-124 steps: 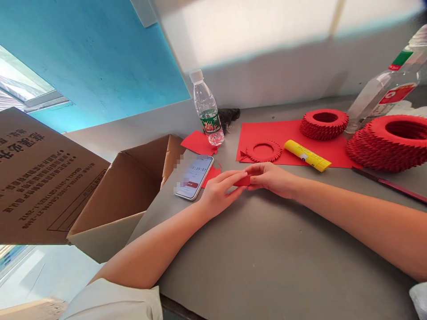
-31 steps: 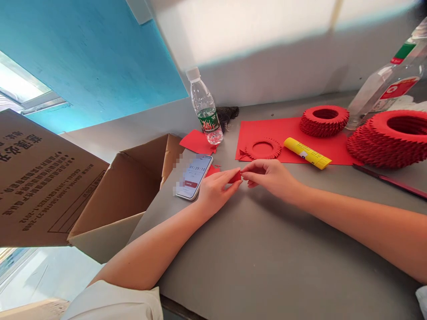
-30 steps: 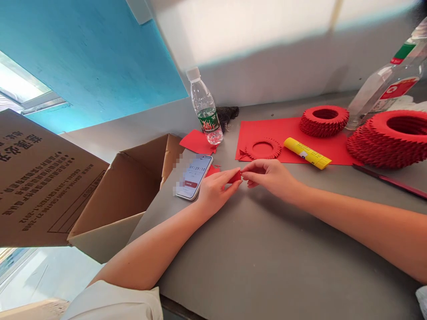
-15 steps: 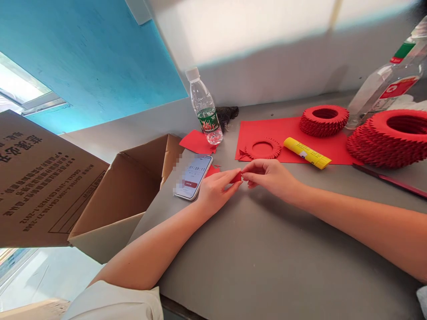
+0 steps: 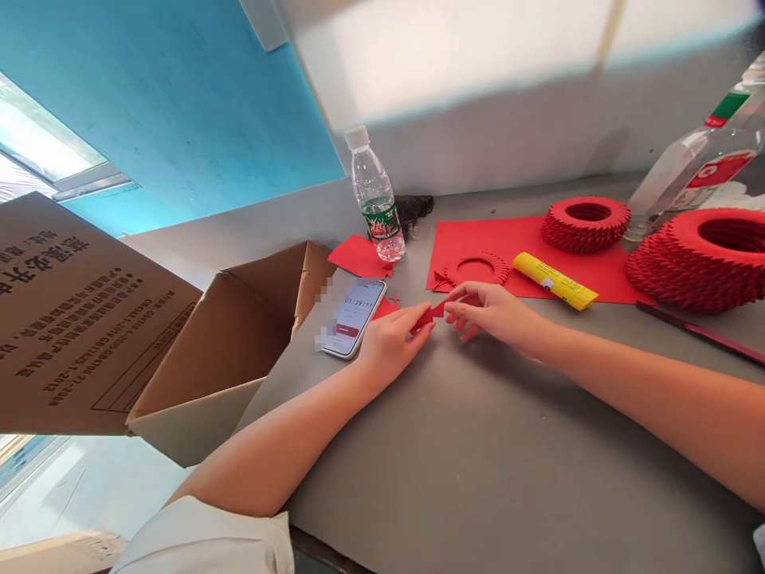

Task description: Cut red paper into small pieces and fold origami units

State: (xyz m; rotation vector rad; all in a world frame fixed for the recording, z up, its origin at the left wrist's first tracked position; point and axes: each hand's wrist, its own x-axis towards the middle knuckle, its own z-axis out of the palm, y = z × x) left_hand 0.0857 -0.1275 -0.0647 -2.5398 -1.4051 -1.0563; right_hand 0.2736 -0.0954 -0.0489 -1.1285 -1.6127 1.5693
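Observation:
A small folded piece of red paper (image 5: 438, 310) spans the gap between my two hands above the grey table. My left hand (image 5: 391, 339) pinches its left end between thumb and fingers. At the right end, the curled fingers of my right hand (image 5: 481, 311) meet the paper at their tips; the thumb's exact hold is partly hidden. Just behind my right hand, a flat ring of pleated red paper pieces (image 5: 502, 267) lies on a large red sheet (image 5: 472, 233). A yellow glue stick (image 5: 555, 281) rests at that sheet's front edge.
Left of my hands are a phone (image 5: 352, 319) showing a timer, red paper scraps (image 5: 352, 253), a water bottle (image 5: 380, 207) and an open cardboard box (image 5: 239, 351). Stacked red paper rings (image 5: 586, 231), a taller stack (image 5: 687, 271), a dark red blade-like tool (image 5: 699, 329) and bottles (image 5: 711, 171) stand right.
My right hand has drawn slightly right, its fingers loosening a little, and more of the folded red paper shows between the hands. The whole view has shifted slightly.

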